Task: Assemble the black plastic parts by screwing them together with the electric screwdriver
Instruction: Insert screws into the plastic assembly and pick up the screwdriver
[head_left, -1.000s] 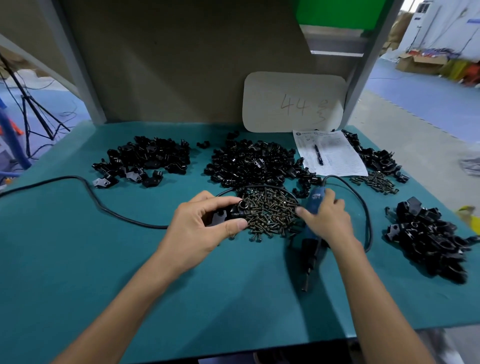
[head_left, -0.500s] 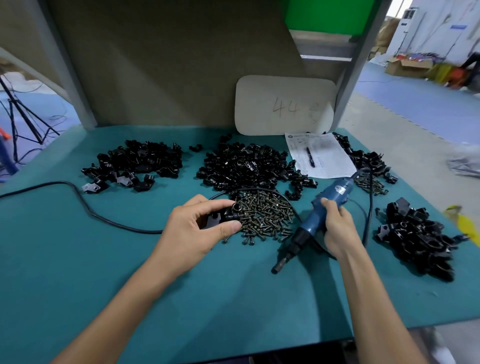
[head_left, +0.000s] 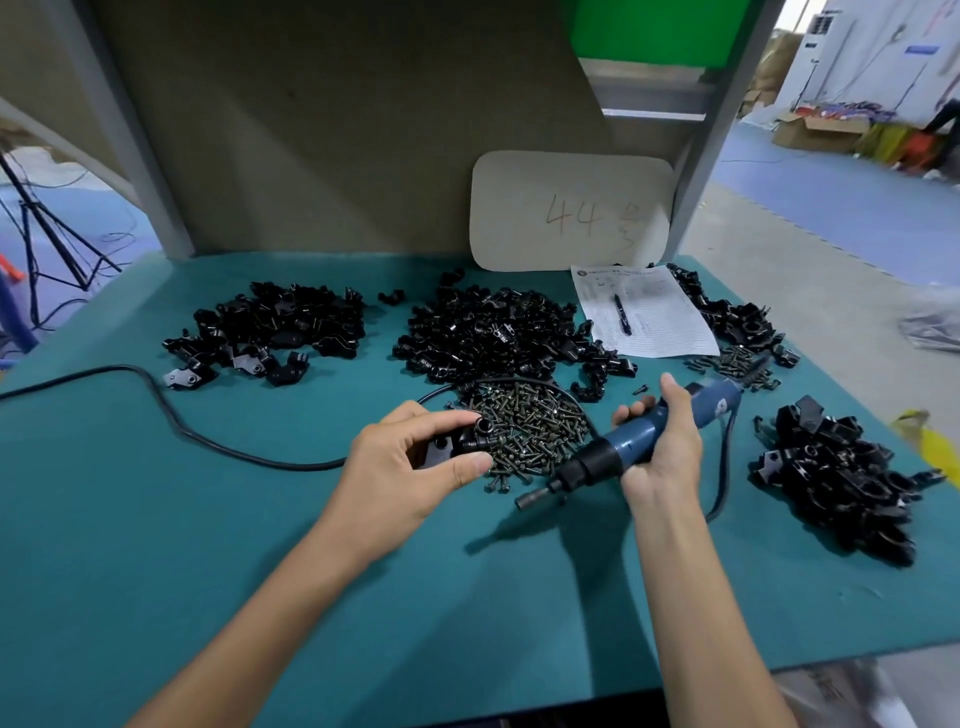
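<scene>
My left hand (head_left: 410, 467) pinches a black plastic part (head_left: 457, 441) between thumb and fingers, just left of a heap of dark screws (head_left: 524, 431) on the teal table (head_left: 156, 545). My right hand (head_left: 662, 447) grips the blue electric screwdriver (head_left: 634, 441) around its body. The tool is held above the table, tilted, with its bit tip (head_left: 524, 503) pointing down and left toward the near edge of the screws. Bit and part are apart.
Piles of black parts lie at back left (head_left: 270, 327), back centre (head_left: 493, 332), back right (head_left: 737, 322) and right (head_left: 841, 478). A paper sheet with a pen (head_left: 644, 312) and a numbered board (head_left: 571, 210) stand behind. The screwdriver's black cord (head_left: 156, 400) snakes across the left.
My right hand has lifted the screwdriver off the table and swung its tip leftward toward the screws and the part. The left hand has kept its hold on the part.
</scene>
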